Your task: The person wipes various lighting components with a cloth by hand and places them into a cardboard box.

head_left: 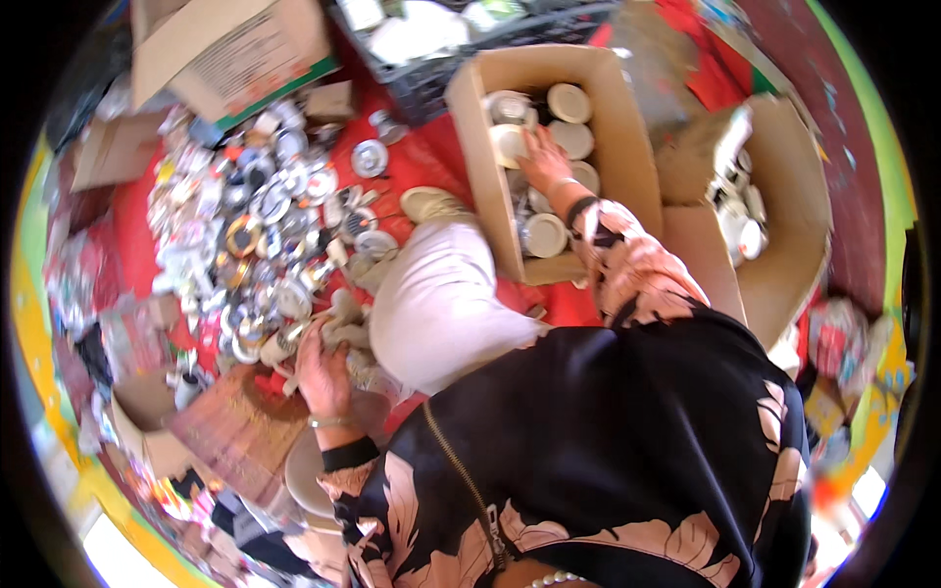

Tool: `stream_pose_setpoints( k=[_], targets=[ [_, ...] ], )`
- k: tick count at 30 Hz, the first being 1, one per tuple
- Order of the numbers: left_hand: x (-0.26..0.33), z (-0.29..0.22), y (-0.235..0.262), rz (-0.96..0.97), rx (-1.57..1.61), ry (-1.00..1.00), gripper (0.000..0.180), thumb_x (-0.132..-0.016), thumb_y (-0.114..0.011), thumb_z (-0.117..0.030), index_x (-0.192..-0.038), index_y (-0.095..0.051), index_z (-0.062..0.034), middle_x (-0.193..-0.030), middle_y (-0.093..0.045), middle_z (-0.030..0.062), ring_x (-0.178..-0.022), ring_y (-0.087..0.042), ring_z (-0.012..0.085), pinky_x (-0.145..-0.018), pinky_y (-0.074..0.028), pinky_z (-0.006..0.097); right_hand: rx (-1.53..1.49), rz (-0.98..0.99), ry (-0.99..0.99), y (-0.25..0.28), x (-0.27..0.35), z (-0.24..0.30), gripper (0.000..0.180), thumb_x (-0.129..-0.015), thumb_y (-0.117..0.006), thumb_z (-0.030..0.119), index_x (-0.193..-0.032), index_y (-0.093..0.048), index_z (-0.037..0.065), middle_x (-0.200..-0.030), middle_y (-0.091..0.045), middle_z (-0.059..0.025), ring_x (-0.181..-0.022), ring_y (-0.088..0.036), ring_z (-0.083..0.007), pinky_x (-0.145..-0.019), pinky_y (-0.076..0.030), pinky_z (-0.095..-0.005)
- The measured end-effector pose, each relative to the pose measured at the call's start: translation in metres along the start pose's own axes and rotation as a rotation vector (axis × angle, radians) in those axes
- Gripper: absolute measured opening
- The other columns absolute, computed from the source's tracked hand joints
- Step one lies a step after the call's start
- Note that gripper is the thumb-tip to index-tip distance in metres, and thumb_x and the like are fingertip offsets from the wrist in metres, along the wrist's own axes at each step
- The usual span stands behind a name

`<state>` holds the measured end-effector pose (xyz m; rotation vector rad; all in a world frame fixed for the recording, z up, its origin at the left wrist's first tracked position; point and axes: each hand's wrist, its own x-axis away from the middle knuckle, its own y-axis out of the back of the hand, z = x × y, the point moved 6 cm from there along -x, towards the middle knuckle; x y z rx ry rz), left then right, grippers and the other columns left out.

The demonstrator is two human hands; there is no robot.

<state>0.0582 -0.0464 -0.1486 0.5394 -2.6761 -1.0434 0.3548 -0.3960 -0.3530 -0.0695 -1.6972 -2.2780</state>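
My right hand [547,165] reaches into a tall cardboard box [616,108] at the upper middle. Its fingers are stretched out and rest at the edge of a cream round lid-like piece [508,145]. Several similar round pieces, among them one nearer me [544,235], lie in that box. At the lower left, my left hand [323,377] is at the near edge of a heap of mixed small metal and plastic parts [279,211]. Its fingers look extended and apart beside a pale piece [281,348]; their tips are blurred against the parts.
A second cardboard box [794,186] with white pieces stands on the right. A black crate [417,83] and another carton [250,59] are at the back. A reddish wooden board [235,431] lies near my left forearm. Red sheeting [417,157] covers the floor; my leg [436,304] extends between heap and box.
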Motion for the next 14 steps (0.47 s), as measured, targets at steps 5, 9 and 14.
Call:
stream_pose_setpoints(
  k=[5, 9, 14],
  targets=[
    [0.000, 0.025, -0.017, -0.059, 1.184, 0.540, 0.021, -0.086, -0.053, -0.010, -0.105, -0.057, -0.0019, -0.107, -0.057, 0.0078, -0.093, -0.056, 0.0181, -0.075, -0.048, 0.031, 0.012, 0.094, 0.038, -0.051, 0.013, -0.006, 0.061, -0.087, -0.045, 0.033, -0.140, -0.021, 0.017, -0.145, -0.018, -0.0186, -0.134, -0.016, -0.0345, -0.106, -0.021, -0.0480],
    [0.002, 0.020, -0.017, -0.044, 1.094, 0.532, 0.024, -0.091, -0.047, -0.018, -0.107, -0.057, -0.0022, -0.105, -0.057, 0.0072, -0.092, -0.054, 0.0157, -0.070, -0.048, 0.031, 0.177, 0.187, -0.046, -0.045, 0.015, 0.018, 0.062, -0.088, -0.039, 0.037, -0.142, -0.017, 0.014, -0.146, -0.016, -0.0182, -0.136, -0.014, -0.0327, -0.106, -0.021, -0.0461],
    [0.004, 0.031, -0.031, -0.011, 1.151, 0.568, 0.026, -0.089, -0.051, -0.018, -0.110, -0.056, -0.0031, -0.109, -0.056, 0.0080, -0.093, -0.054, 0.0169, -0.072, -0.049, 0.036, 0.217, 0.297, -0.118, -0.043, 0.009, 0.021, 0.082, -0.081, -0.039, 0.062, -0.144, -0.011, 0.018, -0.149, -0.006, -0.0128, -0.138, -0.007, -0.0289, -0.108, -0.018, -0.0441]
  ],
)
